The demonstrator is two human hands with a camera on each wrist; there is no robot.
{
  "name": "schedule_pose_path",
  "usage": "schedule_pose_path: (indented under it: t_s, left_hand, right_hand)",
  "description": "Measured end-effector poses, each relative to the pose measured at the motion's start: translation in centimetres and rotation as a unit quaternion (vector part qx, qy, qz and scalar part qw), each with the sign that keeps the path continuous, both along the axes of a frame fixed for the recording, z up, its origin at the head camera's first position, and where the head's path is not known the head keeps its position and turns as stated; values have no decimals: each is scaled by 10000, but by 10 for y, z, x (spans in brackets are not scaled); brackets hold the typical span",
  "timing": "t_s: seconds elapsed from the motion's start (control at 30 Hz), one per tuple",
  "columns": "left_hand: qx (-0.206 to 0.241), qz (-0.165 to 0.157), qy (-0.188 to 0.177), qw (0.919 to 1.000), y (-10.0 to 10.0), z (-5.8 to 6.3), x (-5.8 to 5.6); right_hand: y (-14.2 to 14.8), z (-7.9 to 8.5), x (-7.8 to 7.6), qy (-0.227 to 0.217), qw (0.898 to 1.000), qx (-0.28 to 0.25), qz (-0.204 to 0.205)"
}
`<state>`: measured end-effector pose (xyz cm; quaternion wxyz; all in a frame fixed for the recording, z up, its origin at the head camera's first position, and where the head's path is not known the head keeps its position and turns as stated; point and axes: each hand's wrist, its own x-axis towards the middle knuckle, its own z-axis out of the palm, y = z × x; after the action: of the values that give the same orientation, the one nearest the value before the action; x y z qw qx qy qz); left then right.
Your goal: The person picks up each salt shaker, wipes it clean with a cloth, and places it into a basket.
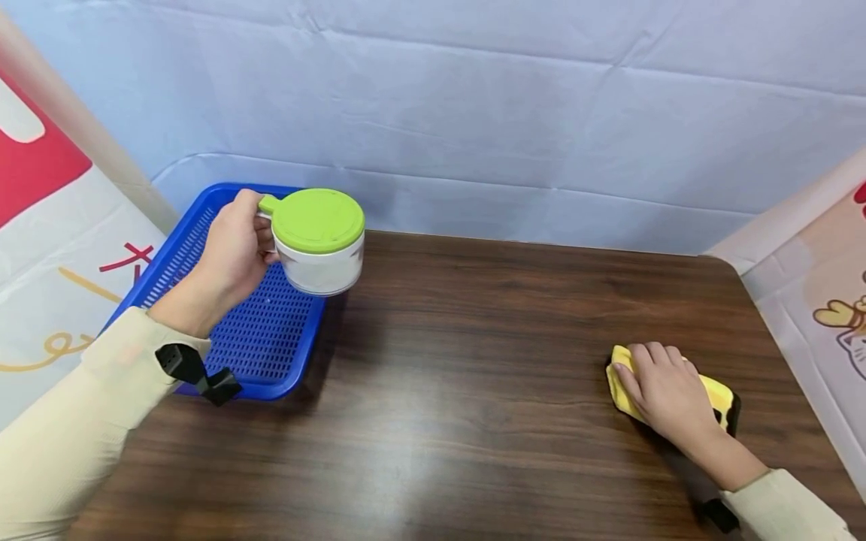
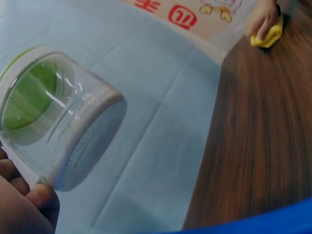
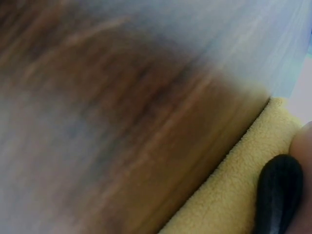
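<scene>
A clear, round lidded jar (image 1: 319,269) with a flat green lid (image 1: 318,219) and a side handle is held up by my left hand (image 1: 233,244), whose fingers curl round the handle. In the left wrist view the jar (image 2: 73,117) looks see-through, tilted, its base toward the camera. Below that hand stands a blue plastic basket (image 1: 307,353). On the right of the table my right hand (image 1: 666,391) grips a folded yellow cloth (image 1: 716,394) with black edging, against the tabletop. Fuzzy cloth (image 3: 229,190) fills the lower right of the right wrist view.
The dark wood-grain table (image 1: 487,361) spans the space between the basket and the cloth. A pale blue sheet (image 1: 473,113) hangs along its back edge. Printed sheets (image 1: 812,330) enclose the sides.
</scene>
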<state>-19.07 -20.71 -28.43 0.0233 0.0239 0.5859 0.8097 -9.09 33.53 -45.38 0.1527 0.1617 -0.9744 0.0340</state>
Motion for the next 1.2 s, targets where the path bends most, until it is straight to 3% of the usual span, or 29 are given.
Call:
schedule_pose_path:
  t_s: [0.33,0.7,1.2]
  left_hand:
    - [-163,-24,-47,9999,-22,-2,-10]
    - [-221,-89,-136,9996,-52,-16,-24]
    - [-1090,-387,-295,9928,-83,-35,-41]
  right_hand:
    - [-1,1,1,-35,10000,-16,-29]
    - [-2,-1,1,-76,9999,-25,-80]
    - [-3,-1,0,35,10000,-25,4]
